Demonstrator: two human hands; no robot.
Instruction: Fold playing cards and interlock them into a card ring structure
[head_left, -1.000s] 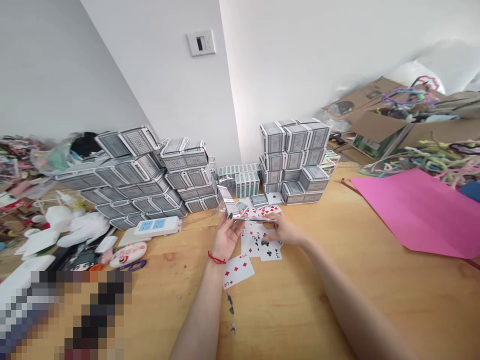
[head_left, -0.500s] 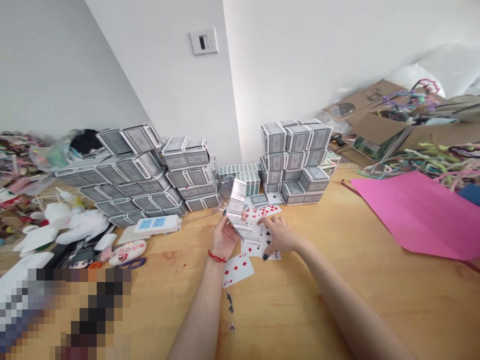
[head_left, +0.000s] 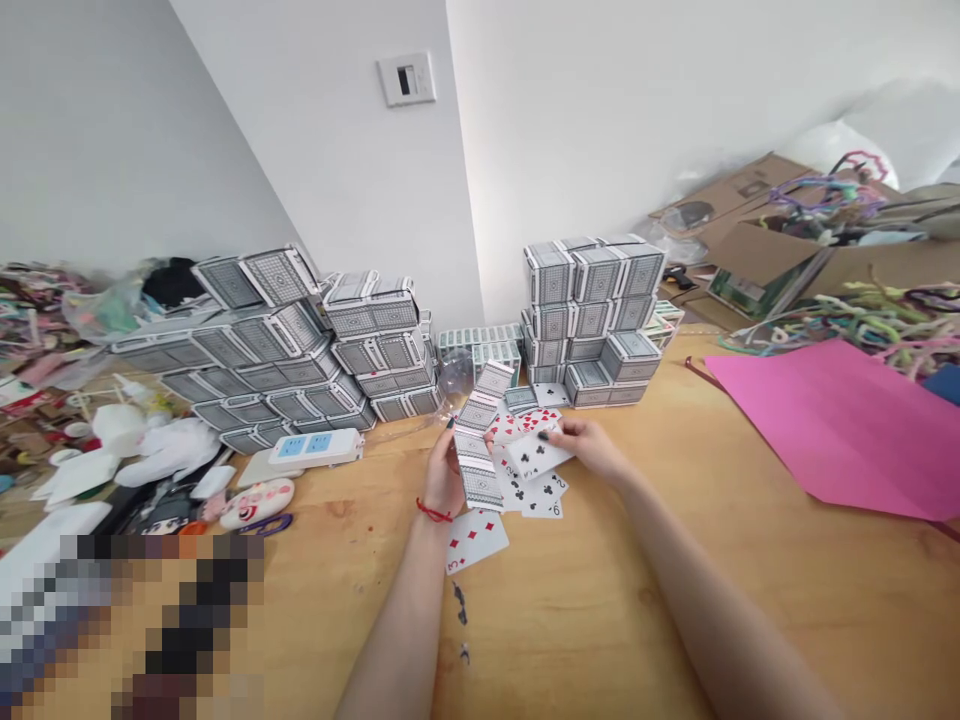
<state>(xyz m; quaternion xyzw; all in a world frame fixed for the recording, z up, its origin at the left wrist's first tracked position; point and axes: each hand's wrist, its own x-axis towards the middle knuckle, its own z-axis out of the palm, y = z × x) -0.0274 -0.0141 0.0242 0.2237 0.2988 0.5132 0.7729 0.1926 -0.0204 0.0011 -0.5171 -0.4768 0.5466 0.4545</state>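
Observation:
My left hand (head_left: 444,474) is closed around a long, bent strip of joined playing cards (head_left: 478,440), grey patterned backs toward me. To its right, my right hand (head_left: 592,448) pinches a playing card (head_left: 536,455) with black clubs between thumb and fingers, just off the strip's right side. Beneath it loose playing cards (head_left: 541,498) lie face up, overlapping, with clubs and red suits showing. The three of diamonds (head_left: 480,542) rests on the table by my left wrist, partly under the strip.
Stacked blocks of folded cards stand at left (head_left: 255,350), centre-left (head_left: 382,350) and right (head_left: 592,320). Small card boxes (head_left: 480,345) sit between them. A power strip (head_left: 315,448), a pink sheet (head_left: 832,430), a cardboard box (head_left: 772,260) and craft clutter (head_left: 142,450) surround the wooden table (head_left: 570,610).
My right hand has picked up a clubs card from the pile and raised it, moving back and right. The strip in my left hand has swung and opened out toward me.

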